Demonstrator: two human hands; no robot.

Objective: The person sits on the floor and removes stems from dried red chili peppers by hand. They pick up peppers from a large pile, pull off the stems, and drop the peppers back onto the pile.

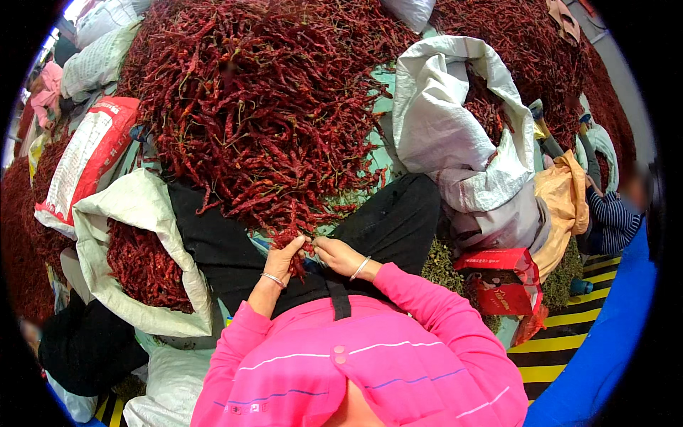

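Note:
A big heap of dried red chili peppers spreads before me, reaching down between my legs. My left hand is closed around a small bunch of dried chilies, some hanging below the palm. Close on its right, my right hand has thumb and fingertips together at the edge of that bunch; whether it pinches a pepper or stem is too small to tell. An open white woven sack with chilies inside stands to the left. Another open white woven sack, part filled with chilies, stands at the right.
A red and white printed bag lies at the left. Right of my knee are a heap of greenish stems, a red cardboard box and an orange sack. A person in a striped top sits far right; others are at the left.

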